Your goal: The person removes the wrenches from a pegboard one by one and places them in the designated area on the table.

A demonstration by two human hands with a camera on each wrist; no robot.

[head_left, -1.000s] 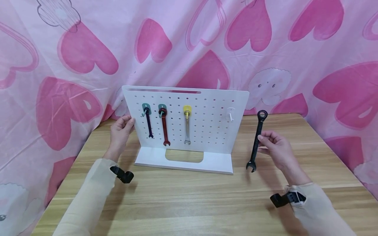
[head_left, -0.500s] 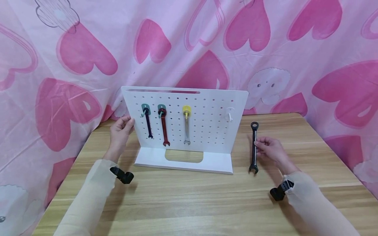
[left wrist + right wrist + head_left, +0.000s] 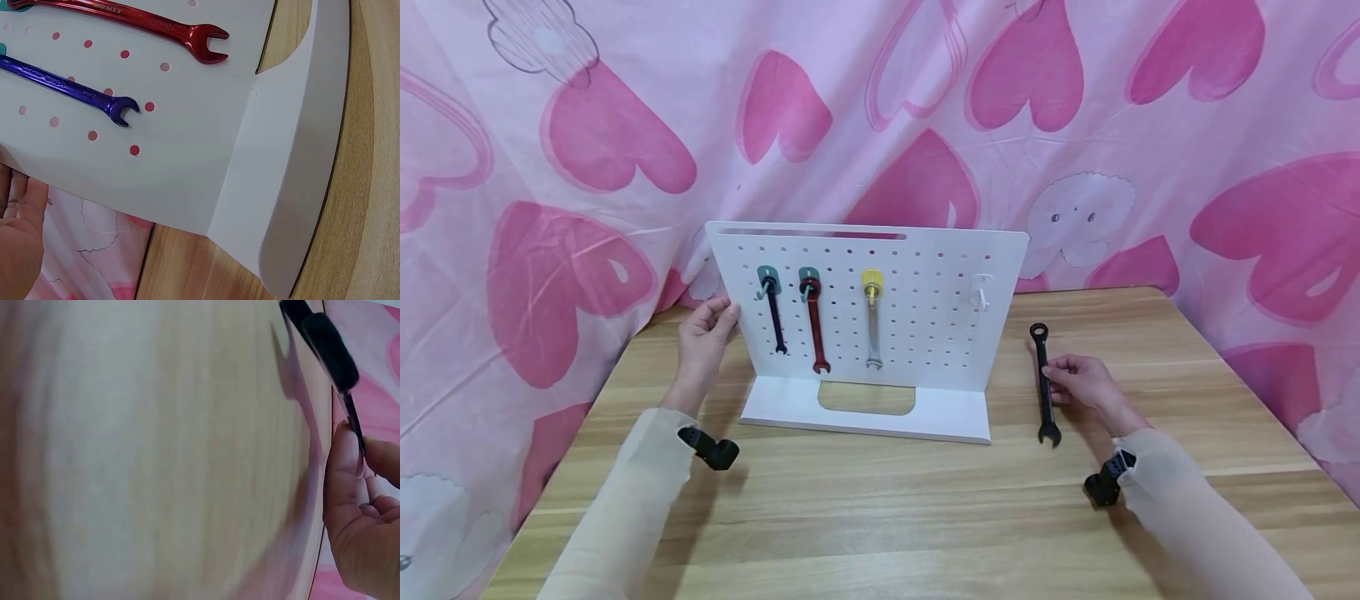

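A white pegboard stand (image 3: 925,333) is upright on the table. A purple wrench (image 3: 69,89), a red wrench (image 3: 150,22) and a silver wrench (image 3: 873,333) hang from its hooks. At the board's left edge my left hand (image 3: 703,342) holds on, its fingers partly hidden in the left wrist view. Off to the right of the stand, my right hand (image 3: 1086,385) pinches a black combination wrench (image 3: 1045,387) mid-shaft between thumb and fingers. Its ring end is up and its open end down, apart from the board.
A white hook (image 3: 982,292) on the board's right side bears nothing. The stand's base (image 3: 951,414) has a rounded cutout. Wood-grain table (image 3: 865,508) spreads in front, and a pink heart-print cloth (image 3: 880,108) hangs behind.
My right hand has moved left and slightly down with the black wrench, which has turned from leaning right to leaning slightly left. My left hand stays at the board's edge.
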